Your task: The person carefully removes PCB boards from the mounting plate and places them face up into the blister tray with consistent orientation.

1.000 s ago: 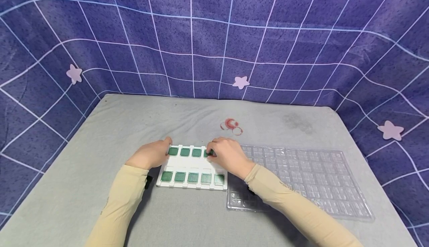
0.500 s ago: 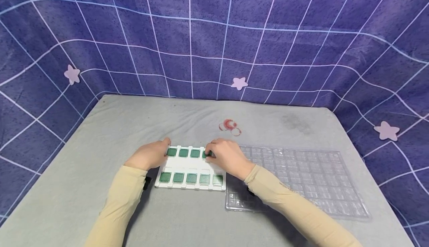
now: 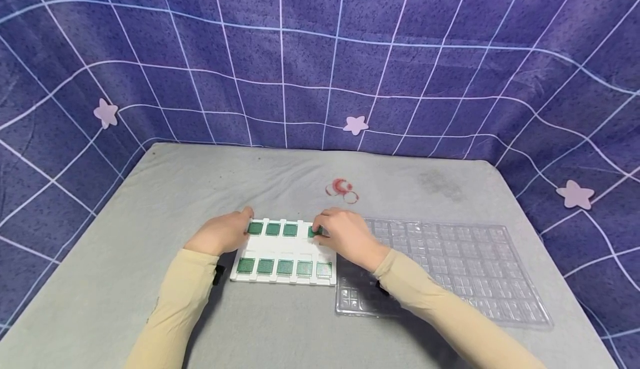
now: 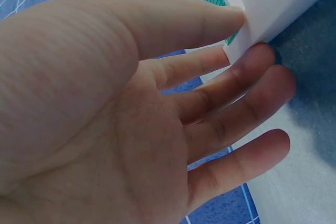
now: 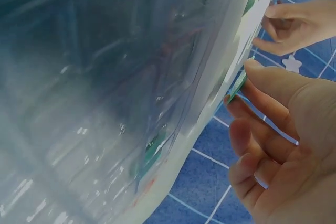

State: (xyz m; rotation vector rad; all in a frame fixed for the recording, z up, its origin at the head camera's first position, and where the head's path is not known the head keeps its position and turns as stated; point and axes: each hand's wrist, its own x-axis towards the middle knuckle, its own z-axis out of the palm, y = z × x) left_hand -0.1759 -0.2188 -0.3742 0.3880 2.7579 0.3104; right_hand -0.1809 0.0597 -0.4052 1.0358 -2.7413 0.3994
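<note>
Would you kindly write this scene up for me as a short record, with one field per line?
Left hand: grips the left end of the white tray
Right hand: pinches a green board between thumb and fingers
Near row: five green boards
Far row: three green boards visible at left; right end hidden by the right hand
Clear plastic tray: right of the white one, partly covered by the right sleeve
Surface: grey cloth, red mark beyond the trays
Backdrop: purple curtain with grid lines and stars

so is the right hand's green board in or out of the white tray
Out: the right hand pinches the green board, seen edge-on against the blue backdrop in the right wrist view, off the white tray.
</note>
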